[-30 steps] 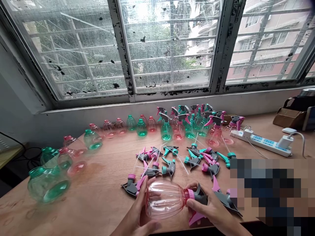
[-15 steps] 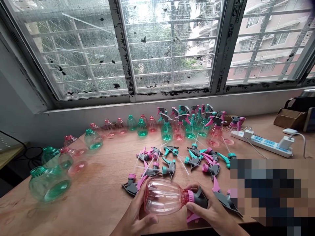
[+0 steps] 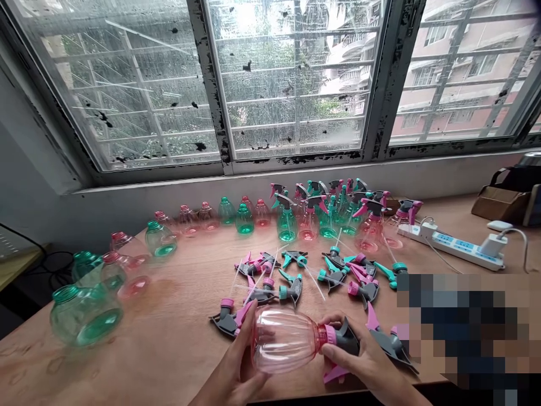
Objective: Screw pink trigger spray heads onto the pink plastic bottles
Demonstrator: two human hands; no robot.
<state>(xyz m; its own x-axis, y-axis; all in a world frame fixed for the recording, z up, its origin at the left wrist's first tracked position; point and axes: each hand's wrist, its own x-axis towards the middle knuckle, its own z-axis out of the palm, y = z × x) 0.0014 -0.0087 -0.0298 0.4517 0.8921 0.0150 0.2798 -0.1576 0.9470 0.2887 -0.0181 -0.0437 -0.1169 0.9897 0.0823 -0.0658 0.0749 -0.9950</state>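
Observation:
A clear red bottle [image 3: 285,340] lies on its side in the air above the table's front edge, its neck pointing right. A spray head [image 3: 343,336] with a pink collar sits on that neck. Around the bottle's base on the left is my left hand [image 3: 236,361], fingers closed on it. My right hand [image 3: 359,355] grips the spray head at its collar, thumb in front. Just behind the bottle, loose pink and green spray heads [image 3: 291,290] with thin tubes are spread on the wooden table [image 3: 169,338].
Open green and red bottles [image 3: 87,316] line the table's left and back. Bottles with spray heads [image 3: 307,223] stand at the back centre. A white power strip [image 3: 456,246] and a brown box [image 3: 501,202] are at the right. Part of the right front is pixelated.
The bottle has rolled slightly and shifted a little to the right. My left thumb has moved lower, under the bottle's base. Both hands keep hold.

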